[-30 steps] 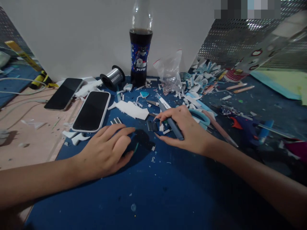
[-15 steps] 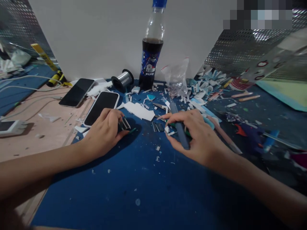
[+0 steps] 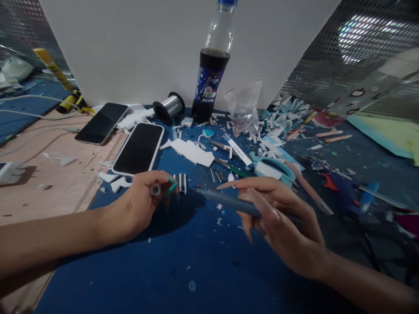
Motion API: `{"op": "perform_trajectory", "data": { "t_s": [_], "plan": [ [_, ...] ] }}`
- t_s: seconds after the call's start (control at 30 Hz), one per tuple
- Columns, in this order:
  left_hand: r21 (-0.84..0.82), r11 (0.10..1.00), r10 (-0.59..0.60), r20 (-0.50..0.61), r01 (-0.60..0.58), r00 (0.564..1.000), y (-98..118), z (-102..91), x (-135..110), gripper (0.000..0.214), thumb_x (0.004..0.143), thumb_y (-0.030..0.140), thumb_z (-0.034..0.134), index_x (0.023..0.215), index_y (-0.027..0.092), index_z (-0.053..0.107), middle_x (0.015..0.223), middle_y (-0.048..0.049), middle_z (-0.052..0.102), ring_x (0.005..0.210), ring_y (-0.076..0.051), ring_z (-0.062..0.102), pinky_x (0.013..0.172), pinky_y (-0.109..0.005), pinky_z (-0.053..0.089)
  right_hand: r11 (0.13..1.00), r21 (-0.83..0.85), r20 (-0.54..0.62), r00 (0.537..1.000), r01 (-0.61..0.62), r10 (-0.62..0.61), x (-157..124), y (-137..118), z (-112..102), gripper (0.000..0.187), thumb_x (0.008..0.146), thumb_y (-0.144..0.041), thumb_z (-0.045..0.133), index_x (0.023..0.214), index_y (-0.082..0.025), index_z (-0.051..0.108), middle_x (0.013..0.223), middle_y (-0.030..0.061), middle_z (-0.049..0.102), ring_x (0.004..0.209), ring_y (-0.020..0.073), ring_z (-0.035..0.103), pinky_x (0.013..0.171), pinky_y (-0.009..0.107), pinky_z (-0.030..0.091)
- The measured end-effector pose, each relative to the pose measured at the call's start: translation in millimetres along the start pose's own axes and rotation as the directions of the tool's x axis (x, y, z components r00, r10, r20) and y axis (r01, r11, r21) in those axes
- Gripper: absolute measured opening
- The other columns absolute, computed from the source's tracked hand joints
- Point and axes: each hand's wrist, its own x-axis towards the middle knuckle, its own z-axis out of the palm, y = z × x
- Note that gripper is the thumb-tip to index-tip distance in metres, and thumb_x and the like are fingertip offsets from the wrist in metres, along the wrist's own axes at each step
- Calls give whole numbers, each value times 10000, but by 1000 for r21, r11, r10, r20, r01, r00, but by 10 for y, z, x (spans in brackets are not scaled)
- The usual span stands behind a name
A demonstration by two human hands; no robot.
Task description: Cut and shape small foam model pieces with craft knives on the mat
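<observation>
My left hand [image 3: 139, 203] pinches a small black-and-white layered piece [image 3: 182, 183] between fingers with long green nails. A small pale round end [image 3: 155, 189] shows in the same hand; I cannot tell what it belongs to. My right hand [image 3: 284, 218] grips a slim dark blue pen-like tool [image 3: 232, 202], its blurred tip pointing left toward the layered piece, seemingly just short of it. Beyond the right hand lie small dark strips [image 3: 220, 175], a green-handled tool [image 3: 238, 171], light blue scissors [image 3: 278, 169] and a white marker-like stick [image 3: 238, 150].
A Pepsi bottle [image 3: 209, 87], a wire spool [image 3: 169, 107] and a plastic bag [image 3: 245, 107] stand along the white board [image 3: 137, 48]. Two phones [image 3: 139, 149] lie at left. Foam scraps [image 3: 284, 115] pile at back right; a glue gun [image 3: 343, 185] is farther right.
My right hand has come nearer and turned, swinging the pen-like tool from upright to pointing left. My left hand has rolled over and moved slightly nearer, exposing the layered piece.
</observation>
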Motion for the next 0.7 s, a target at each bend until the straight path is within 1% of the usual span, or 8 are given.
{"op": "perform_trajectory", "data": {
  "t_s": [0.03, 0.1, 0.23, 0.33, 0.47, 0.53, 0.6, 0.7],
  "plan": [
    [13, 1000, -17, 52, 16, 999, 17, -33, -3, 261, 937, 17, 269, 957, 215, 437, 680, 28, 585, 479, -64, 544, 446, -141, 454, 1000, 12, -25, 1000, -3, 4, 1, 6, 23, 245, 983, -221, 477, 1139, -253, 662, 1170, 89, 641, 575, 75, 604, 451, 206, 508],
    [47, 999, -22, 125, 16, 992, 33, -117, 1, 231, 896, 54, 395, 1044, 194, 505, 730, 1, 653, 539, -97, 614, 453, -163, 460, 999, 23, -39, 999, -24, 25, 9, 17, 51, 242, 972, -211, 506, 1162, -243, 652, 1025, 68, 670, 588, 87, 628, 440, 190, 504],
    [167, 980, 43, 333, -104, 942, 18, -227, 22, 385, 818, 5, 335, 1113, 158, 529, 777, -21, 679, 591, -119, 647, 503, -179, 474, 999, -7, 30, 999, -33, 34, 13, 33, 40, 222, 964, -241, 541, 1152, -226, 657, 763, 12, 667, 524, 89, 602, 514, 212, 536],
    [218, 966, 62, 337, -142, 940, 8, -223, 31, 445, 781, -25, 305, 1147, 127, 509, 784, -34, 670, 575, -105, 618, 496, -168, 446, 998, -69, 64, 998, -16, 20, -6, 36, 19, 171, 966, -252, 543, 1072, -214, 672, 698, -5, 661, 476, 71, 561, 594, 230, 550],
    [232, 955, 94, 355, -185, 930, 4, -195, 21, 469, 812, -28, 288, 1225, 94, 473, 712, -17, 624, 526, -102, 563, 476, -170, 417, 989, -149, 118, 993, 16, 2, -11, 18, 23, 178, 975, -271, 523, 1110, -231, 631, 717, -3, 662, 520, 92, 615, 551, 215, 531],
    [224, 953, 116, 361, -207, 925, 5, -191, 16, 449, 857, -8, 285, 1269, 73, 444, 712, -21, 619, 538, -108, 570, 485, -174, 426, 979, -194, 145, 989, 53, -25, 2, -2, 34, 163, 972, -237, 517, 1107, -237, 609, 707, -9, 652, 504, 89, 599, 510, 204, 507],
    [198, 956, 136, 360, -218, 923, 13, -192, 23, 387, 930, 33, 276, 1280, 66, 436, 733, -29, 632, 565, -106, 593, 509, -170, 444, 966, -248, 161, 986, 72, -32, 18, -20, 43, 110, 964, -199, 514, 1026, -224, 602, 669, -20, 621, 476, 76, 552, 478, 193, 472],
    [162, 954, 181, 360, -252, 915, 38, -197, 57, 268, 1029, 152, 275, 1186, 83, 481, 746, -36, 660, 625, -108, 639, 566, -170, 475, 956, -289, 184, 983, 53, 1, 34, -26, 38, 87, 962, -191, 504, 919, -209, 578, 634, -28, 592, 481, 73, 530, 460, 188, 441]
  ]
}}
